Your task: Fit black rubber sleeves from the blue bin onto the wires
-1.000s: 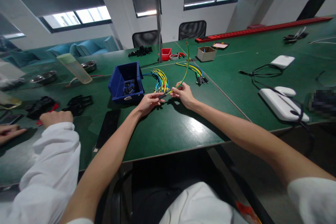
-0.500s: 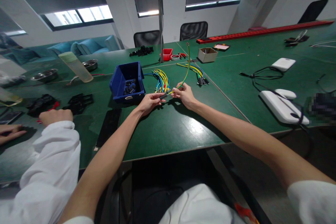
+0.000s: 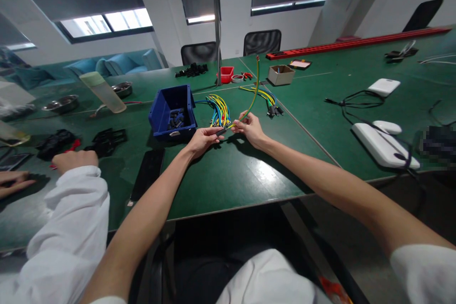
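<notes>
My left hand (image 3: 202, 139) and my right hand (image 3: 249, 128) meet over the green table (image 3: 228, 175), both pinched on one yellow-green wire (image 3: 253, 90). The wire arcs up and away from my right hand. My left fingers pinch its near end, where a small dark piece (image 3: 221, 130) sits. Just behind my hands lies a bundle of yellow, blue and green wires (image 3: 219, 108). A blue bin (image 3: 172, 111) with dark small parts stands to the left of it.
A second wire bundle (image 3: 265, 97) lies right of the first. A co-worker's white sleeve (image 3: 71, 228) and hands rest at the left by black parts (image 3: 107, 137). White devices (image 3: 381, 145) with cables lie at the right. A cardboard box (image 3: 280, 74) and red tray (image 3: 226, 73) stand farther back.
Almost nothing differs; my hands hold the same pose on the wire and the view has shifted slightly.
</notes>
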Motion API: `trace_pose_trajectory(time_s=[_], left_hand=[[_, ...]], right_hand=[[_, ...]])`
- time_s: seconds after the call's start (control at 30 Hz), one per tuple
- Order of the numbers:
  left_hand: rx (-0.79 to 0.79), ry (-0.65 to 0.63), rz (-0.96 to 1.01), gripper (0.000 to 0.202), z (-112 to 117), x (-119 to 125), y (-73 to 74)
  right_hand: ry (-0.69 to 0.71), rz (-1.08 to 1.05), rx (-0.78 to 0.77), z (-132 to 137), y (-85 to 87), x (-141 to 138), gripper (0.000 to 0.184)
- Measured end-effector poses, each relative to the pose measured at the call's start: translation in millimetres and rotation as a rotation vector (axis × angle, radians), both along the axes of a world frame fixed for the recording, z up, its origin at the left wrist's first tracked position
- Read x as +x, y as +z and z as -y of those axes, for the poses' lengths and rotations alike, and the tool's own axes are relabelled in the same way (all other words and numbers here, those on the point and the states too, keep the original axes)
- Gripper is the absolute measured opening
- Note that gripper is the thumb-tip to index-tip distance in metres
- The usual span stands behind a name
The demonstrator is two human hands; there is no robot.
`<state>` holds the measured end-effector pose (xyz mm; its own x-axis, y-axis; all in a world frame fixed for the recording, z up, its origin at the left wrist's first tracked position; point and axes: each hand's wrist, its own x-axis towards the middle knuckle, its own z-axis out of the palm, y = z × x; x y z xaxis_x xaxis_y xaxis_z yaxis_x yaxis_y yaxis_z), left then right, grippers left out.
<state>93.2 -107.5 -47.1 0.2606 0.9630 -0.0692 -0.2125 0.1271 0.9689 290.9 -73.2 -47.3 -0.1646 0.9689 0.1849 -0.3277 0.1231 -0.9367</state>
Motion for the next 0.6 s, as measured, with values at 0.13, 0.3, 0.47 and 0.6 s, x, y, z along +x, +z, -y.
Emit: trace_pose_trajectory(time_s=[0.13, 0.3, 0.47, 0.6], left_hand=[[0.032, 0.033, -0.020, 0.039, 0, 2, -0.8], [0.066, 0.065, -0.082, 0.039, 0, 4, -2.1], [0.044, 0.103, -0.093, 0.037, 0, 6, -0.7], [0.019, 0.121, -0.094, 0.037, 0, 6, 0.5]], right_hand=[[0.006, 0.002, -0.005, -2, -1.5, 1, 0.044], [0.025, -0.012, -0.011, -2, -1.7, 2, 0.043], [-0.009, 0.026, 0.023, 3, 5.7, 0, 0.044], [-0.036, 0.047, 0.057, 6, 10.1, -1, 0.042]])
